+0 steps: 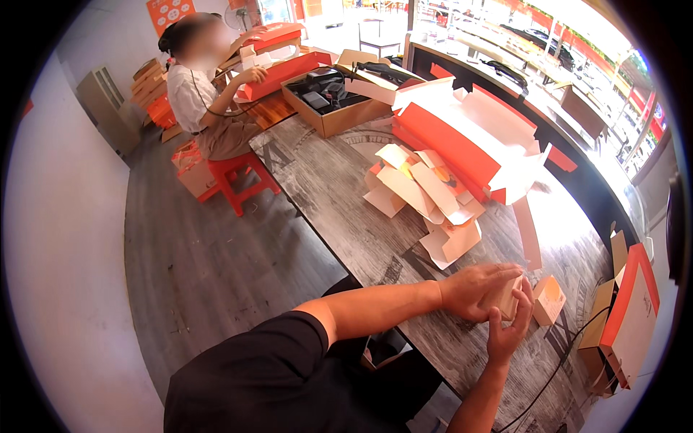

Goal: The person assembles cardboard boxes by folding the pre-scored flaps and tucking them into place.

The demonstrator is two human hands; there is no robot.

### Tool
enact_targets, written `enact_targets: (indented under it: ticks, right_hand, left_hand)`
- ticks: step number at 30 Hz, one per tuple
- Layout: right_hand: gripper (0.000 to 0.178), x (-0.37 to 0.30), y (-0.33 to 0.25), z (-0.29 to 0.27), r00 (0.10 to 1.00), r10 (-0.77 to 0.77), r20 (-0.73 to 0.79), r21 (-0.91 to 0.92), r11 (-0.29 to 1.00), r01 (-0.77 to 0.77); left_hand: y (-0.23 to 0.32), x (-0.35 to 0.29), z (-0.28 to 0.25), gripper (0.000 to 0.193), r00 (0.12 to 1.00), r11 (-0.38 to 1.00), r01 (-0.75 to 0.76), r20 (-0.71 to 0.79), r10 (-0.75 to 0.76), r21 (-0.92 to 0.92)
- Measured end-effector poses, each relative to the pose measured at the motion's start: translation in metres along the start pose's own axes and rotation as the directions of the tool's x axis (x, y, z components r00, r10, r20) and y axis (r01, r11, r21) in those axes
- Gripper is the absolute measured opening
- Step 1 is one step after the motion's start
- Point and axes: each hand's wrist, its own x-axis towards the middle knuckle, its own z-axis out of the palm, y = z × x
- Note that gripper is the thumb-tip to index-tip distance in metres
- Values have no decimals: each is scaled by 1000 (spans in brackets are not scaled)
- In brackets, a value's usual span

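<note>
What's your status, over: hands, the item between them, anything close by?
Left hand and right hand around a small cardboard box. Second small box just to the right. Pile of loose cartons beyond.

Over on the far side, a person [192, 97] in a white top sits on a red stool [229, 166]! An orange poster [167, 11] hangs behind, a grey cabinet [107, 108] stands near the wall, and an open brown box [354, 121] holds dark gear [319, 95].

Through my remote view, I make out a small, pale-tan cardboard box [508, 302] at near right, partly hidden, held between the left hand [476, 291] and right hand [511, 327].
</note>
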Motion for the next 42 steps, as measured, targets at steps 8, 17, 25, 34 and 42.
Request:
enact_targets:
  ticks: [8, 17, 25, 34, 42]
  right_hand:
    - [56, 1, 2, -4, 1000, 4, 11, 120, 993, -5]
    - [59, -6, 28, -11, 987, 158, -37, 238, 960, -145]
    - [52, -9, 33, -8, 977, 213, 0, 348, 916, -200]
    - [51, -7, 28, -7, 989, 150, 18, 368, 919, -146]
    - [51, -9, 35, -10, 990, 140, 0, 272, 953, -135]
  left_hand:
    - [0, 1, -2, 81, 997, 994, 16, 74, -8, -112]
    - [-12, 1, -2, 83, 929, 920, 342, 217, -299, -193]
    - [-20, -6, 2, 75, 943, 929, 327, 129, -307, -176]
    - [-21, -9, 3, 73, 960, 951, 279, 64, -273, -131]
    - [-21, -8, 6, 71, 953, 947, 297, 97, -286, -120]
